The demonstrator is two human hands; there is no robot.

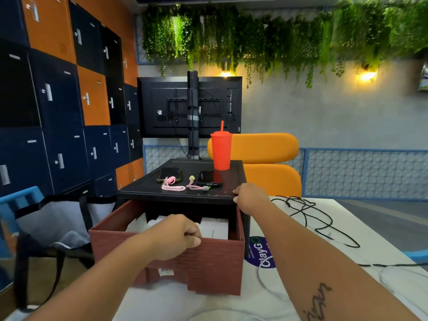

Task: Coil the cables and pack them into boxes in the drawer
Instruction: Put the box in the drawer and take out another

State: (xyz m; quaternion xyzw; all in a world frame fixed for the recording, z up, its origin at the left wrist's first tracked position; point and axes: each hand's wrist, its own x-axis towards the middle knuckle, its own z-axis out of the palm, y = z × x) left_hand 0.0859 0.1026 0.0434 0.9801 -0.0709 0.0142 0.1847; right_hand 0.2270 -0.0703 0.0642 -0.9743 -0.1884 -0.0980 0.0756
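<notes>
**Cables.** We list two, both loose and uncoiled on the white table (375, 246). The black cable (324, 218), thin and matte, sprawls in open loops at 3 o'clock from the drawer. The white cable (260, 281), thin and pale against the tabletop, curves past at 5 o'clock. Neither is in a hand or in a box.

**Drawer.** The drawer (208, 262) is a reddish-brown open-topped bin with a ribbed, woven-looking surface. It stands pulled out toward us from under the cabinet top (143, 188). We see white boxes (215, 228) inside it, flat-faced and rectangular; we cannot tell what they hold.

**Hands.** The left hand (178, 235) grips the drawer's front rim, with the fingers curled over the edge and the thumb pressed on the outer face. The right hand (250, 196) holds the cabinet top's front corner at 3 o'clock, its fingers curled round the edge.

**On the cabinet top.** The slab is black and glossy, with a raised lip.
- At 1 o'clock stands a red tumbler (221, 151), translucent plastic and tapered, with a lid and straw.
- At 11 o'clock lies a dark phone (169, 173), flat.
- Toward the front edge lie pink straps (173, 187), corded and looped.

**Surroundings.**
- A round purple sticker (261, 251) is on the table just beside the drawer.
- A padded orange chair (266, 147) stands at 1 o'clock behind the cabinet.
- At 12 o'clock we see the back of a black monitor (162, 107).
- Navy and orange metal lockers (58, 100) are at 10 o'clock.
</notes>
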